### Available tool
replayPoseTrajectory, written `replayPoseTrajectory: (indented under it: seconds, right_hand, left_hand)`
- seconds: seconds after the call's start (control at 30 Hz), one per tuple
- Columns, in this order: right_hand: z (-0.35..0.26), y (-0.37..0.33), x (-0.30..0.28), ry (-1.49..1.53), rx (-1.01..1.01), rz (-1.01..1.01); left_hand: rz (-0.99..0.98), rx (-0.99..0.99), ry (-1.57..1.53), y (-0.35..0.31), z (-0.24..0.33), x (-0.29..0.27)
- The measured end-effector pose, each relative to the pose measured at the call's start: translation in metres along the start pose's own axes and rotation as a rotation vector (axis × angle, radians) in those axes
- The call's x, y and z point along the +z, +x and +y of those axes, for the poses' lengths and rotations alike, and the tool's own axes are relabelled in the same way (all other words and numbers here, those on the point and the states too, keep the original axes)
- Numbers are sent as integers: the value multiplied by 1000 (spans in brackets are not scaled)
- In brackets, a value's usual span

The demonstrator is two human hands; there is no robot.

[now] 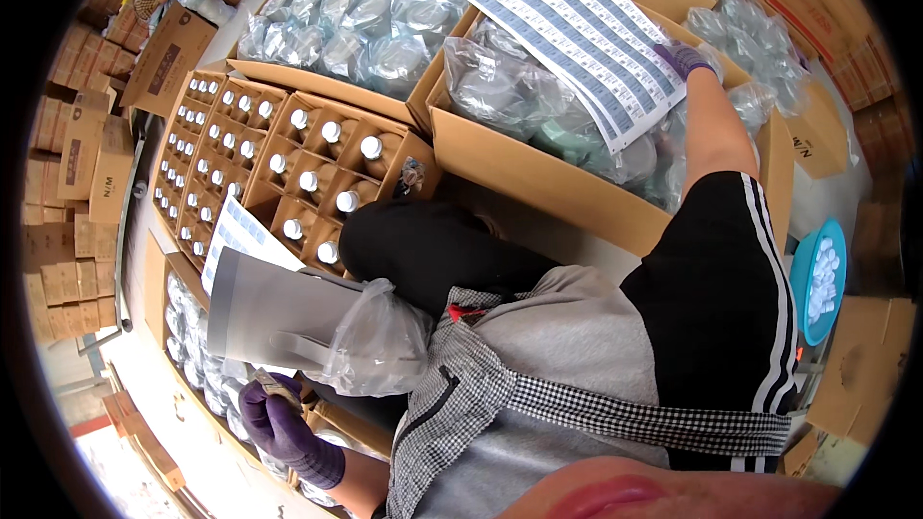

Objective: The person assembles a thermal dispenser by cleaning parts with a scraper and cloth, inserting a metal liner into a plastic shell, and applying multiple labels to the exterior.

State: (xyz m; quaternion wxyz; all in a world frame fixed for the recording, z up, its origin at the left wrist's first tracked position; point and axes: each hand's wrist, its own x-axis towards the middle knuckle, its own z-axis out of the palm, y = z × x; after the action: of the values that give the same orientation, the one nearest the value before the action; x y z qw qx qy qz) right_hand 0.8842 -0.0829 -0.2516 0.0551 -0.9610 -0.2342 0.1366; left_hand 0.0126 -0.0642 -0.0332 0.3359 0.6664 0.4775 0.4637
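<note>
My right hand [685, 60], in a purple glove, holds the right edge of a large printed label sheet [577, 38] in blue and white bands. The sheet lies across an open carton [548, 168] of clear plastic-wrapped pieces. At lower left my left hand [288, 434], also gloved in purple, is closed around a small brownish piece [276, 384] whose kind I cannot make out. Just above that hand, a smooth grey panel [274, 303] and a crumpled clear plastic bag [380, 346] lie by my lap. A second label sheet [248, 240] shows partly behind the panel.
Divided cartons [288, 187] of white-capped bottles stand at left. Another carton [356, 29] of clear wrapped pieces is beyond them. A blue basin [817, 279] of white caps sits at right. Stacked boxes [72, 259] line the left side.
</note>
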Motion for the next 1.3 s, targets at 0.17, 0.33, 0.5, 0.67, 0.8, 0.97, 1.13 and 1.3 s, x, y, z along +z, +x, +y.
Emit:
replayPoseTrajectory:
  seconds: [0.17, 0.33, 0.5, 0.67, 0.8, 0.97, 1.13, 1.3]
  right_hand:
    - [17, 42, -15, -159, -56, -232]
    - [-17, 5, -86, 129, -221, -163]
    - [-1, -96, -190, 533, -385, 31]
    - [235, -110, -172, 1289, 119, -166]
    - [378, -187, -90, 1145, 489, -108]
    - [348, -218, -18, 459, 612, -291]
    - [154, -181, -86, -539, 160, 223]
    - [-187, -334, -84, 473, -1185, 79]
  left_hand:
    - [13, -4, 23, 0, 6, 3]
    - [45, 16, 24, -1, 14, 1]
    - [40, 17, -52, -3, 7, -3]
    - [54, 1, -39, -4, 4, 2]
    - [-7, -20, -37, -3, -23, -2]
    - [-5, 12, 7, 1, -13, -14]
    - [38, -40, -43, 3, 16, -10]
    - [100, 40, -292, 22, 31, 27]
